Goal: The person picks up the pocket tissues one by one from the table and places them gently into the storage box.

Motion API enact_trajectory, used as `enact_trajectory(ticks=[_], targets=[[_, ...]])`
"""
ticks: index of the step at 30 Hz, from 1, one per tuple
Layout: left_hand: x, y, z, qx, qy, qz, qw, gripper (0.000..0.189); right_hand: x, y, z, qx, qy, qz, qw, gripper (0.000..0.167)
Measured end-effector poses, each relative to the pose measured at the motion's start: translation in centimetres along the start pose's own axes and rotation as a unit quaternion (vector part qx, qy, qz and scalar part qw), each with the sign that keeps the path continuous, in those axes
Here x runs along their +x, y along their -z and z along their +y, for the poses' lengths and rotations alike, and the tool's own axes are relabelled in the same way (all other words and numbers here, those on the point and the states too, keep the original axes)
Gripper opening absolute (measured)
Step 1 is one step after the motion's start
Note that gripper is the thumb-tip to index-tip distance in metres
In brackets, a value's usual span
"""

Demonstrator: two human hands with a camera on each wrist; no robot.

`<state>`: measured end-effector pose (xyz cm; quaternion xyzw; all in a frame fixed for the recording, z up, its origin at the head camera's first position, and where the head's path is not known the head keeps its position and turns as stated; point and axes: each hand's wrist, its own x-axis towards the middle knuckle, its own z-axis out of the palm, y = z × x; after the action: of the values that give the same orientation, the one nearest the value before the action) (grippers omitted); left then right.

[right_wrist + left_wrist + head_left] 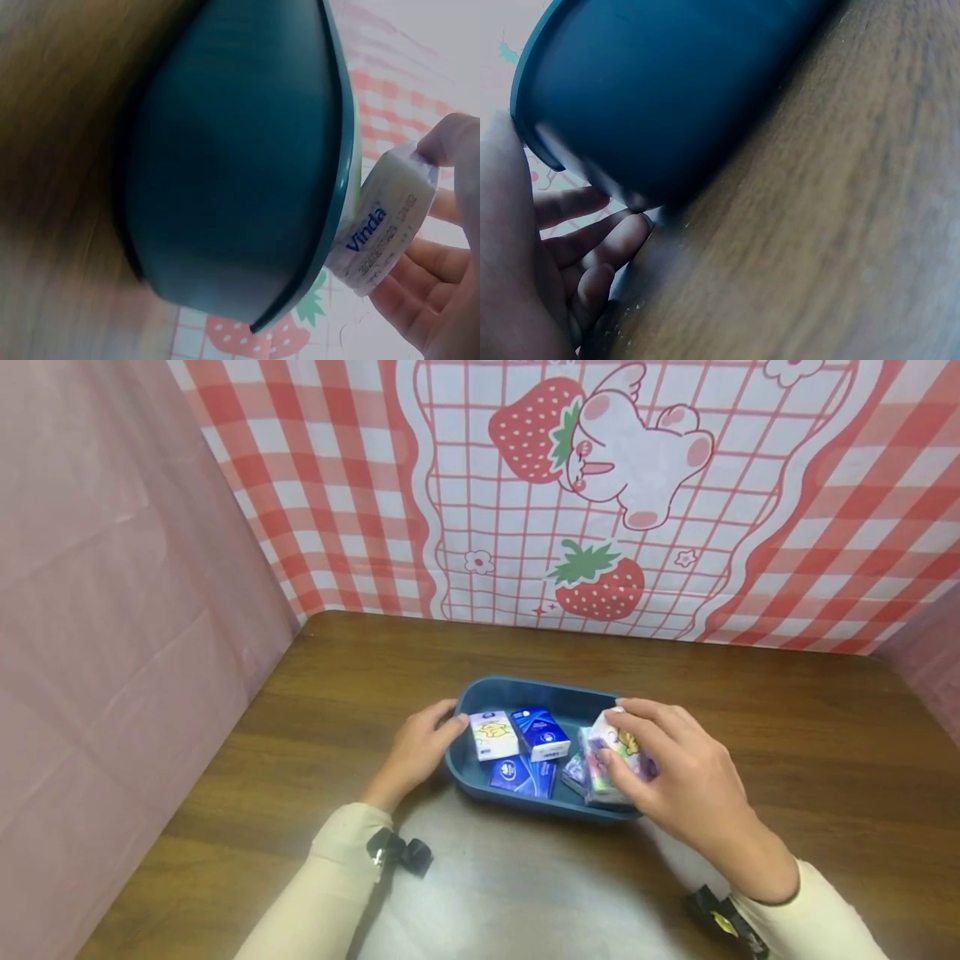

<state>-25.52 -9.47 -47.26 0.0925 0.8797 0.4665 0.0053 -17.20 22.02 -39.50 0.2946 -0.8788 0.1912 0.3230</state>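
Observation:
In the head view my left hand holds the left end of a blue oval plastic tub; the thumb is at its rim. The left wrist view shows that hand's curled fingers against the tub's outer wall. My right hand pinches a small pocket tissue pack with a colourful cartoon print, over the tub's right end. Its side reads "Vinda" in the right wrist view. Inside lie a white tissue pack with a yellow cartoon, two blue tissue packs, and a purplish pack partly hidden by the held one.
The tub stands on a brown wooden table. Behind it hangs a red checked cloth with strawberry prints, and a pink curtain is on the left. Black wrist straps are fastened round both sleeves.

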Motion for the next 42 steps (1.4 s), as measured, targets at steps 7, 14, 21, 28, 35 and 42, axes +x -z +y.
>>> enact_trajectory(ticks=[7,14,21,28,35,42], targets=[[0.2,0.0,-0.1,0.006,-0.001,0.004,1.0,0.051,0.4,-0.3,-1.4,0.02,0.028,-0.014,0.9993,0.052],[0.1,0.0,0.0,0.007,-0.003,0.002,1.0,0.051,0.2,-0.1,-2.6,0.029,0.017,-0.092,0.9952,0.053],[0.0,0.1,0.1,0.002,-0.002,-0.001,1.0,0.052,0.2,-0.5,-3.5,0.043,0.038,-0.107,0.9926,0.053],[0.0,0.1,0.1,0.001,-0.001,-0.002,1.0,0.051,0.2,-0.6,-3.7,0.044,0.048,-0.104,0.9924,0.047],[0.0,0.1,0.0,-0.003,0.002,-0.003,1.0,0.052,0.3,-0.9,-3.9,0.047,0.061,-0.094,0.9926,0.047],[0.0,0.1,0.0,-0.003,0.0,-0.002,1.0,0.051,0.4,-1.1,-4.4,0.052,0.094,-0.086,0.9905,0.049]])
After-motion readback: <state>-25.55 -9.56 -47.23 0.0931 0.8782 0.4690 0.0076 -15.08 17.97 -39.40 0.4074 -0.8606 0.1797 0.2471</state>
